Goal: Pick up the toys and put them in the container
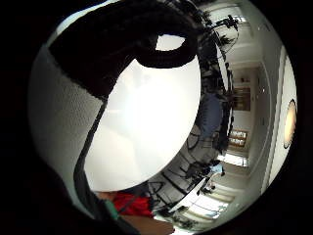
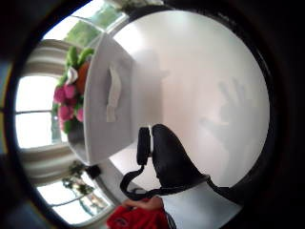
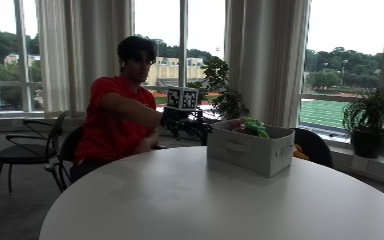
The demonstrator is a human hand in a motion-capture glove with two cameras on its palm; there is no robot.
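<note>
Toys piling up in the bin.
I'm watching my right hand (image 3: 187, 126), fingers relaxed and released, hovering at nine o'clock of the grey fabric container (image 3: 248, 150), pink-and-green plush toys (image 2: 69, 98) peeking out.

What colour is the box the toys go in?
Light grey, fabric-looking box with a matching handle; clearest in the outside view.

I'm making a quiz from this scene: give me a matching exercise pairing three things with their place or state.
Things:
1. toys
2. container
3. right hand

Places or states:
a. stands on the white table
b. raised above the table, beside the container
c. piled inside the container

Pairs: 1-c, 2-a, 3-b
</note>
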